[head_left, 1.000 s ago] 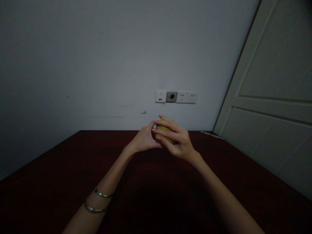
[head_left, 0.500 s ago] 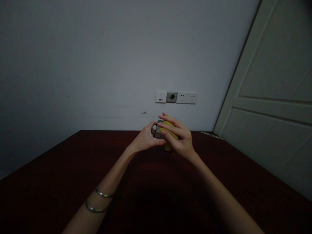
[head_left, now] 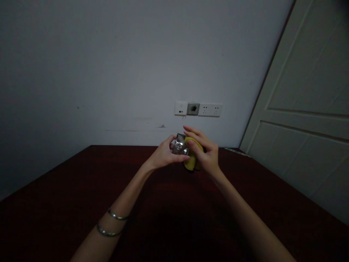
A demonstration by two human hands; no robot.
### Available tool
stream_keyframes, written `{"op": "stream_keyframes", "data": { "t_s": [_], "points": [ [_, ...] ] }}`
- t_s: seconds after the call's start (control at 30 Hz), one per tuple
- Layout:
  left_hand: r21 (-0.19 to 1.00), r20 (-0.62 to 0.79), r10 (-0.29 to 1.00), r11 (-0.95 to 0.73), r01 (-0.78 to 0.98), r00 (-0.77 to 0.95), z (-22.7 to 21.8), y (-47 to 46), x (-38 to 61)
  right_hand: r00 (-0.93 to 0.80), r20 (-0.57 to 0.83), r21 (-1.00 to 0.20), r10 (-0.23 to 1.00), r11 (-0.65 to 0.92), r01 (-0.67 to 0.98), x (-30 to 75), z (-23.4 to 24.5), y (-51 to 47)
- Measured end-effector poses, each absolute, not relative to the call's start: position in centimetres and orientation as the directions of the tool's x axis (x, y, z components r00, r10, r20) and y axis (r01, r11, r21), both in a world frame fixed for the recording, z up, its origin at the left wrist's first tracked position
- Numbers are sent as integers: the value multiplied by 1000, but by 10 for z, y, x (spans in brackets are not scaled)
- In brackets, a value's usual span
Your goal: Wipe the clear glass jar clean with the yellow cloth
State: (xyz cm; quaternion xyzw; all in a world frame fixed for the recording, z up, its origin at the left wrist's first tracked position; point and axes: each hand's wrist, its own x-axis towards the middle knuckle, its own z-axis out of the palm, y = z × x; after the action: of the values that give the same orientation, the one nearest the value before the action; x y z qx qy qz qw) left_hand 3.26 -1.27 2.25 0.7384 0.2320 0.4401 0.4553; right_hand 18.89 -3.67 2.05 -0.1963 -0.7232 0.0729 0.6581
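Both my hands are raised together above the far part of a dark red table (head_left: 81, 203). My left hand (head_left: 163, 157) is closed around a small shiny, clear glass-like object (head_left: 180, 147). My right hand (head_left: 206, 154) is closed on a yellow sponge-like pad (head_left: 190, 163) and presses it against the right side of the shiny object. Two thin metal bangles (head_left: 110, 223) sit on my left forearm. The light is dim and the shiny object's exact shape is hard to make out.
A grey-white wall (head_left: 109, 65) rises right behind the table, with a row of sockets (head_left: 198, 109) just above my hands. A white panelled door (head_left: 308, 109) stands at the right. A thin flat light item (head_left: 236, 151) lies at the table's far right corner.
The yellow pad has slid down and to the right under my right hand, uncovering the shiny object in my left hand, which was hidden one second ago.
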Motion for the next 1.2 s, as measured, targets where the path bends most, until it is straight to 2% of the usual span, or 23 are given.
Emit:
{"op": "stream_keyframes", "data": {
  "t_s": [0.13,0.23,0.33,0.47,0.53,0.63,0.87,1.0,1.1,1.2],
  "points": [
    [879,430,747,-475,-44,507,21,-11,32,16,841,-541,541,838,68,190,18,-27],
    [873,434,734,-486,-43,523,18,-6,30,-18,806,-591,592,806,24,192,16,-26],
    [876,439,717,-476,-80,542,18,-2,27,-148,832,-526,535,845,99,197,15,-28],
    [883,420,700,-463,-81,578,21,1,25,-321,853,-326,412,900,288,200,14,-30],
    [879,423,679,-469,-89,601,23,0,26,-342,854,-263,391,894,363,199,13,-29],
    [892,379,656,-448,-68,653,26,-1,28,-309,862,-258,403,872,417,195,10,-28],
    [911,282,592,-412,-17,755,22,1,20,-193,842,-421,503,838,346,191,7,-27],
    [902,224,593,-426,66,774,19,6,14,-78,756,-624,649,752,214,190,8,-24],
    [858,317,638,-508,73,702,22,4,14,-20,639,-766,769,638,80,188,10,-22],
    [803,414,703,-581,131,578,24,0,18,-10,558,-830,830,558,13,185,12,-20]
  ]
}}
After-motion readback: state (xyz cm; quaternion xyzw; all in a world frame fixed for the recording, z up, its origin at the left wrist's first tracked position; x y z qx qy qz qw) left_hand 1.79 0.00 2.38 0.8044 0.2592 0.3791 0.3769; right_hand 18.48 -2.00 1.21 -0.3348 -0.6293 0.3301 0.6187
